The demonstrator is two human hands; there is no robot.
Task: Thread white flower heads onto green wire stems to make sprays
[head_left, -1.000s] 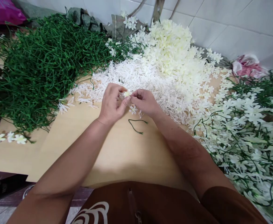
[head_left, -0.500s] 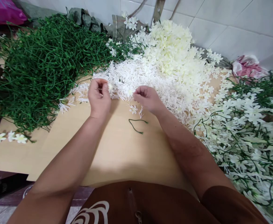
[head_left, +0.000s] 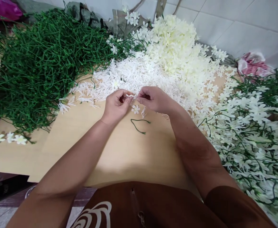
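My left hand [head_left: 118, 105] is closed, thumb and fingers pinched together. My right hand [head_left: 151, 98] is pinched too, its fingertips meeting the left ones. Between them shows a thin white artificial flower [head_left: 130, 96], seen nearly edge-on; its lower part is hidden by the fingers. Just below the hands lie a loose white flower [head_left: 135, 109] and a small white stamen piece [head_left: 143, 111]. Nearer my body a bent green stem [head_left: 138, 126] rests on the board [head_left: 129, 155]. Behind the hands spreads a heap of white stamens [head_left: 126, 74], with a yellow-centred flower [head_left: 115, 84] on it.
At the left rises a large pile of green stems [head_left: 50, 53]. Cream flower heads [head_left: 177, 44] are heaped at the back against the tiled wall [head_left: 243, 30]. Assembled flowers on stems [head_left: 255, 142] fill the right side. Several loose flowers [head_left: 20, 139] lie at the left edge.
My left hand has moved right to meet my right hand, and the white flower is now between them. A yellow-centred flower lies on the stamen heap, near where my left fingers were.
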